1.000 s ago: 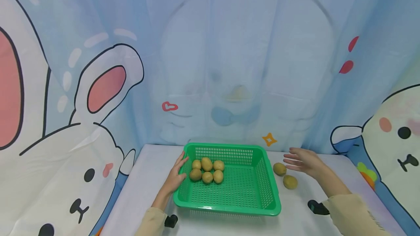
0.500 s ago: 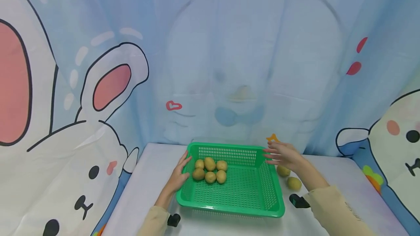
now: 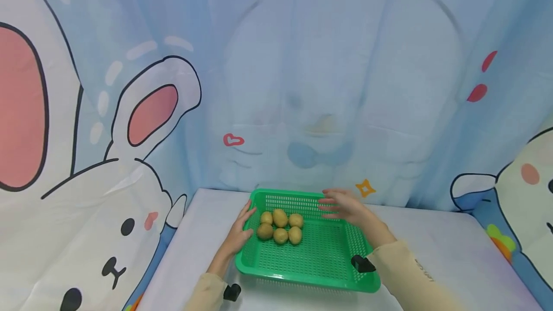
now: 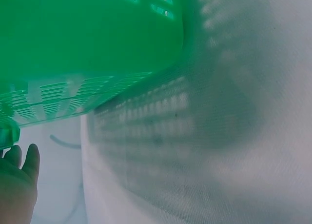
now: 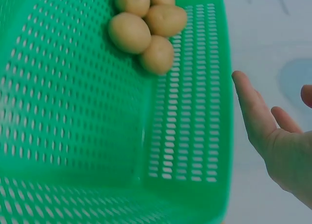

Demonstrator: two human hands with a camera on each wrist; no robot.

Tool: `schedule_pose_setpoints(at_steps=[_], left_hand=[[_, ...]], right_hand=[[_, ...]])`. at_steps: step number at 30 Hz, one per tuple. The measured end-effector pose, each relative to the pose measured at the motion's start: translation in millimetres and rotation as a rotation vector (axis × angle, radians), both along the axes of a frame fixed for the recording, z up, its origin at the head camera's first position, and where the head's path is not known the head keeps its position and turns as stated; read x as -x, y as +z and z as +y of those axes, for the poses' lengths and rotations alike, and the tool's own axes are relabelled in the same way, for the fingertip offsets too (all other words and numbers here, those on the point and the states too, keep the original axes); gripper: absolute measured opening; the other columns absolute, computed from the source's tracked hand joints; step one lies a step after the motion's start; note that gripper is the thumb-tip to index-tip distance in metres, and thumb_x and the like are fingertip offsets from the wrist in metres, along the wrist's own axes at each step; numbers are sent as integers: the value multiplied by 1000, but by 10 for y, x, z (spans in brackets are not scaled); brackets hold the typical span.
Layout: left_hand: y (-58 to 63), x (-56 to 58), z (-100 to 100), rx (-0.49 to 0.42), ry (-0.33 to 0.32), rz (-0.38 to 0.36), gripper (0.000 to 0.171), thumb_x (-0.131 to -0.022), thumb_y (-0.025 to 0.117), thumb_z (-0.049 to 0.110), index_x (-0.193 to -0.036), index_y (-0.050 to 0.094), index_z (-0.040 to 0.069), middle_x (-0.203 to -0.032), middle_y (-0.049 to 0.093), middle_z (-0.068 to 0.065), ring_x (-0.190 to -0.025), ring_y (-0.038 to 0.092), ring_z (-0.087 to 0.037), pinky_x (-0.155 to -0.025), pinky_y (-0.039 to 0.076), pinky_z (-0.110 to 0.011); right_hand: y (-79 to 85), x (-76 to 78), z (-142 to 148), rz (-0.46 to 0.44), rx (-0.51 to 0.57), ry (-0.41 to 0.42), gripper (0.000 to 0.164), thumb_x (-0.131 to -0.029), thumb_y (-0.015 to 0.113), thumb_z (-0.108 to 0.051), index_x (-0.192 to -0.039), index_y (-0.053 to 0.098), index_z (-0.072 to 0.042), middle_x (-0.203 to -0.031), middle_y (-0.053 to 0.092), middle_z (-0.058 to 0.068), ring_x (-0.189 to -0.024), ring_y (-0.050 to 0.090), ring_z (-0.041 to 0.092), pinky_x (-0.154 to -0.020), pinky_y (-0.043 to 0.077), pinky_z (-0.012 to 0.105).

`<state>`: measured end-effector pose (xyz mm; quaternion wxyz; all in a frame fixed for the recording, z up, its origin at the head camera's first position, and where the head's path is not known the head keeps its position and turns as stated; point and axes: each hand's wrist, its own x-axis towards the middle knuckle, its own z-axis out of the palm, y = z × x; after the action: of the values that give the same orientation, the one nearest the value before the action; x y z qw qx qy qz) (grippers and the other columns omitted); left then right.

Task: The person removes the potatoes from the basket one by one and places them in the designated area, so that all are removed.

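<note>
A green plastic basket (image 3: pixel 298 278) with slotted walls stands on the table. Several potatoes (image 3: pixel 280 218) lie grouped in its left part, and the right wrist view shows these potatoes (image 5: pixel 129 33) close up. At the basket's left rim is my left hand (image 3: pixel 238 238), its fingers stretched along the edge. Only part of that hand (image 4: pixel 18 190) shows in the left wrist view, beside the basket's underside. Over the basket's right back side hovers my right hand (image 3: pixel 348 207), fingers extended and apart, holding nothing. It (image 5: pixel 275 136) appears just outside the rim in the right wrist view.
A white cloth covers the table (image 3: pixel 432 248). Behind it hangs a blue curtain (image 3: pixel 328 85) with cartoon rabbits, close to the basket's back rim. The right forearm (image 3: pixel 402 272) crosses over the basket's right side and blocks the tabletop behind it.
My right hand has moved left, from beside two loose potatoes to above the basket; its arm now hides those potatoes. The left hand stays at the rim. The head view has shifted slightly.
</note>
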<state>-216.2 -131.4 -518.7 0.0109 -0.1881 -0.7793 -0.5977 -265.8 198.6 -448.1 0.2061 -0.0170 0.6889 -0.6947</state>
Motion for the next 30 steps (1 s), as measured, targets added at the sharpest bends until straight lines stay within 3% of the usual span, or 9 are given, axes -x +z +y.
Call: schedule_pose_setpoints(at_steps=[6, 12, 19, 22, 25, 30], left_hand=[[-10, 8, -18, -5, -3, 5, 69, -77, 44, -16, -145, 34, -15, -161, 11, -26, -148, 4, -45, -112, 14, -64], [-26, 2, -31, 3, -3, 9, 69, -77, 44, -16, -145, 34, -15, -161, 11, -26, -147, 5, -45, -111, 17, -63], [-311, 194, -33, 19, 33, 27, 72, -76, 45, -16, -147, 36, -9, -163, 13, -19, -149, 7, -41, -110, 19, -62], [-354, 227, -37, 31, 27, 36, 72, -76, 45, -14, -147, 37, -8, -163, 14, -17, -149, 8, -40, -111, 20, -62], [-329, 214, -27, 30, 17, 31, 72, -77, 44, -14, -148, 35, -9, -163, 13, -17, -149, 7, -40, -111, 19, -62], [-143, 104, -35, 5, 3, 11, 69, -77, 43, -15, -146, 34, -14, -162, 11, -24, -148, 5, -44, -111, 17, -64]], right_hand=[[-195, 33, -248, -27, -13, 18, 56, -106, 35, -15, -152, 17, 10, -150, 27, 38, -136, 32, 52, -99, 44, 54], [-422, 52, -447, -47, -74, -27, 53, -105, 39, -14, -148, 26, 13, -145, 32, 41, -132, 36, 55, -97, 44, 59], [-568, 99, -641, -90, -137, -110, 52, -100, 45, -12, -143, 32, 15, -137, 40, 42, -126, 43, 57, -91, 47, 61], [-611, 110, -692, -122, -117, -150, 51, -98, 46, -10, -141, 34, 15, -133, 45, 39, -122, 48, 55, -89, 48, 60], [-664, 130, -715, -144, -95, -193, 52, -97, 47, -9, -141, 34, 15, -130, 47, 37, -119, 51, 53, -88, 49, 59], [-739, 154, -723, -166, -86, -262, 53, -98, 47, -10, -142, 34, 16, -132, 46, 38, -119, 52, 52, -88, 50, 57]])
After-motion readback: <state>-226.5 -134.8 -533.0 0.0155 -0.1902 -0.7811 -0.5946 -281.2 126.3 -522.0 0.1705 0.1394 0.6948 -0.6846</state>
